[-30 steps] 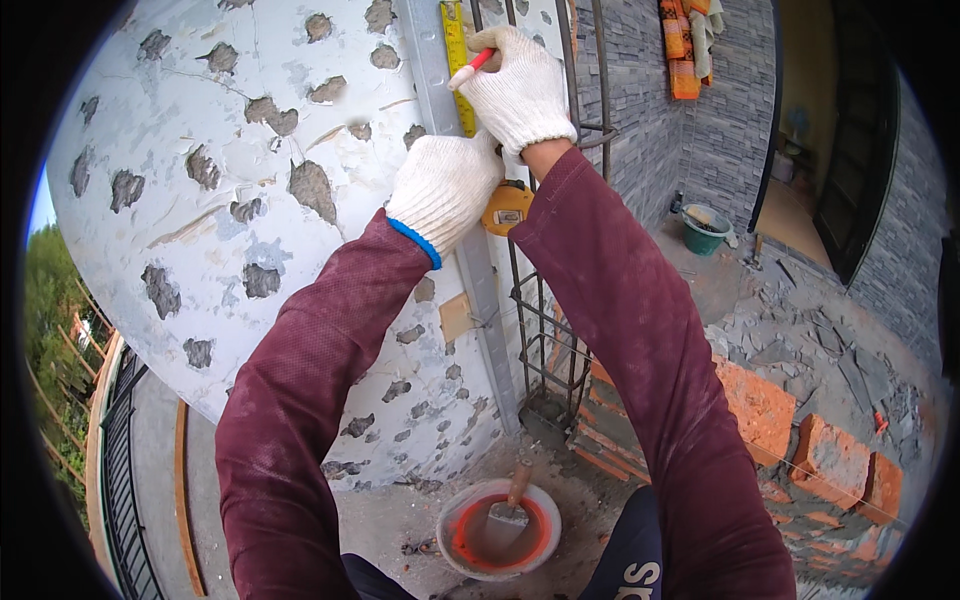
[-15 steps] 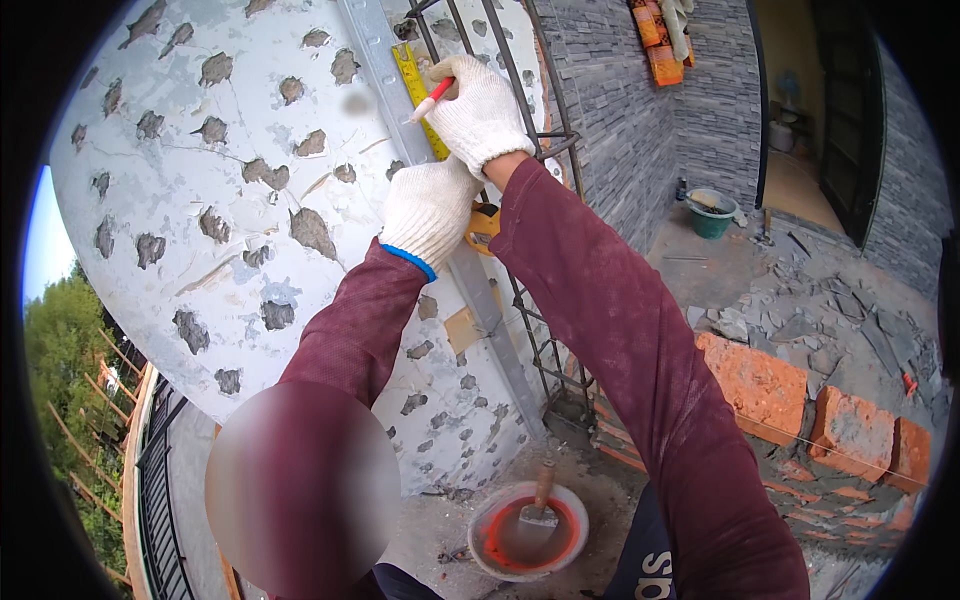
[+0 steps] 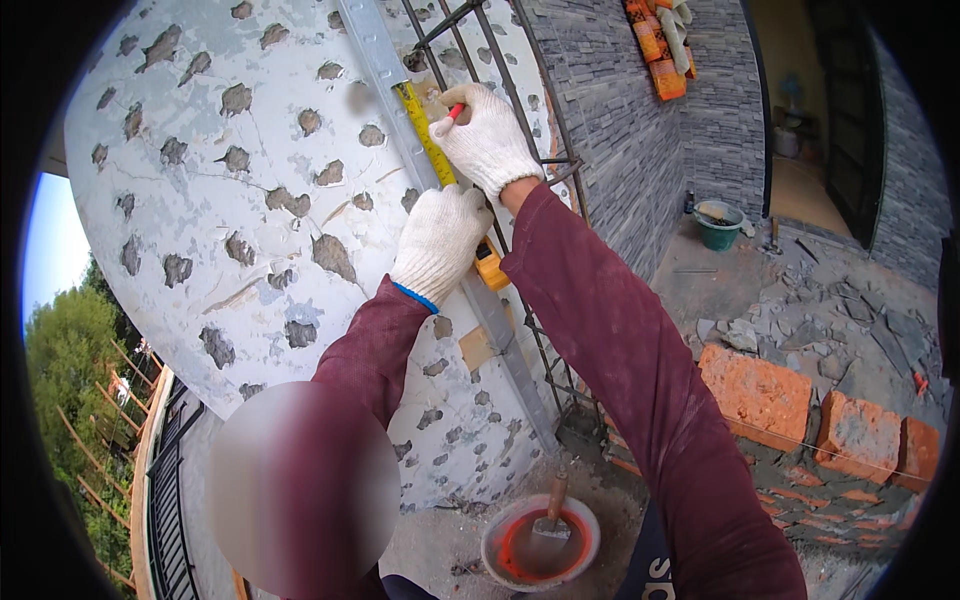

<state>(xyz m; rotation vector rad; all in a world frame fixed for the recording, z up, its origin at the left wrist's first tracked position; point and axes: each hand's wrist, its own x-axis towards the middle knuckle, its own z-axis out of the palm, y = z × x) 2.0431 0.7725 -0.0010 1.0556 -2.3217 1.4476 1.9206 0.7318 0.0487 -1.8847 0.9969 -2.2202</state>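
Note:
Both my hands wear white knit gloves. My left hand [image 3: 438, 242] presses a yellow tape measure [image 3: 425, 131] and its orange case [image 3: 490, 268] against a long grey metal straightedge [image 3: 385, 75] leaning on a white pitted wall [image 3: 230, 200]. My right hand [image 3: 487, 140] sits higher up and pinches a red pencil [image 3: 452, 113], its tip at the yellow tape. Dark red sleeves cover both forearms.
A rusty rebar cage [image 3: 520, 110] stands right behind the straightedge. On the ground below sits a bucket [image 3: 540, 540] with a trowel in it. Orange bricks [image 3: 790, 400] form a low row at right, with rubble beyond. A green tub [image 3: 720, 225] stands by the grey stone wall.
Both hands appear a little further left in the picture along the straightedge as my head turned; the grip on tape and pencil stays the same.

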